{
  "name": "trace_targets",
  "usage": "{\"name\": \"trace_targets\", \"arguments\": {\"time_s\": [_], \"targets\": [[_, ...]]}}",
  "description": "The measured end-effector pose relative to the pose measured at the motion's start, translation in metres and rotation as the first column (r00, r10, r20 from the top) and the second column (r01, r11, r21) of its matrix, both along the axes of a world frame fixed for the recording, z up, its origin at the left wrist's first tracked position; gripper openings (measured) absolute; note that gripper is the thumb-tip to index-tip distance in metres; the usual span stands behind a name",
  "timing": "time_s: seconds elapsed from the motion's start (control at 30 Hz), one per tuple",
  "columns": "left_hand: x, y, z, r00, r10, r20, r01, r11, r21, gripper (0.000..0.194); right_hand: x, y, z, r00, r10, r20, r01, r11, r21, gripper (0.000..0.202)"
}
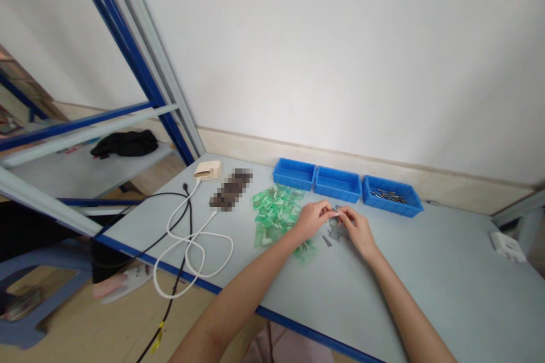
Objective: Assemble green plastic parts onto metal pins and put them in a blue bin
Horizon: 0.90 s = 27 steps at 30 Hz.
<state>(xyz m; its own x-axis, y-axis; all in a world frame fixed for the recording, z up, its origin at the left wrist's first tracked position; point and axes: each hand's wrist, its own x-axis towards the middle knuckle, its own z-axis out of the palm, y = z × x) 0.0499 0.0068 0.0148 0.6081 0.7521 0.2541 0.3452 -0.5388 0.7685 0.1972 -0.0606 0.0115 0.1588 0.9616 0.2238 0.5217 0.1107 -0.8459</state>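
Note:
My left hand [314,218] and my right hand [356,229] meet over the table with fingertips pinched close together. Between them is something small and pale, too small to name. Just below the fingers lies a scatter of dark screws [335,233], partly covered by my right hand. To the left, a heap of green plastic bags [277,209] with small pale and metal pieces inside reaches under my left forearm.
Along the wall stand a left blue bin [293,184], a middle blue bin [338,197] and a right blue bin [392,208] holding slim metal pieces. A white cable [200,232], a black cable [183,269] and a cream box [207,170] lie left; a white object [507,245] sits right.

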Motion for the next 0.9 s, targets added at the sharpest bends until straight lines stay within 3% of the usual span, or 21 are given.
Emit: {"name": "trace_targets", "arguments": {"time_s": [0.17, 0.37, 0.5, 0.63, 0.73, 0.8, 0.87, 0.9], "targets": [[-0.003, 0.000, 0.002, 0.999, 0.008, -0.046, -0.008, 1.000, -0.005, 0.048, -0.003, -0.001, 0.005, 0.998, 0.054, -0.011, -0.055, 0.998, -0.018, 0.046], [-0.008, 0.005, 0.004, 0.996, -0.020, 0.088, 0.027, 0.996, -0.086, 0.033, -0.003, 0.001, 0.009, 0.999, 0.034, -0.021, -0.033, 0.999, 0.038, 0.034], [-0.012, 0.006, 0.011, 0.998, 0.041, 0.050, -0.041, 0.999, -0.003, 0.040, -0.001, 0.009, 0.020, 0.996, 0.042, 0.076, -0.043, 0.999, 0.013, 0.037], [-0.023, 0.013, 0.024, 0.991, 0.135, 0.013, -0.136, 0.984, 0.115, 0.044, 0.007, 0.036, 0.043, 0.985, -0.108, 0.132, 0.103, 0.994, 0.044, 0.040], [-0.044, 0.024, 0.033, 0.957, 0.278, -0.080, -0.247, 0.930, 0.271, 0.034, 0.019, 0.056, 0.060, 0.932, -0.254, 0.258, 0.253, 0.967, 0.039, 0.036], [-0.069, 0.029, 0.037, 0.910, 0.384, -0.154, -0.303, 0.872, 0.384, 0.031, 0.029, 0.057, 0.066, 0.876, -0.306, 0.374, 0.317, 0.948, 0.035, 0.029], [-0.102, 0.029, 0.037, 0.849, 0.476, -0.231, -0.338, 0.824, 0.455, 0.031, 0.040, 0.042, 0.067, 0.865, -0.260, 0.430, 0.283, 0.959, 0.011, 0.022], [-0.119, 0.028, 0.037, 0.815, 0.515, -0.264, -0.350, 0.802, 0.484, 0.032, 0.046, 0.030, 0.065, 0.892, -0.168, 0.420, 0.200, 0.979, -0.035, 0.020]]}}
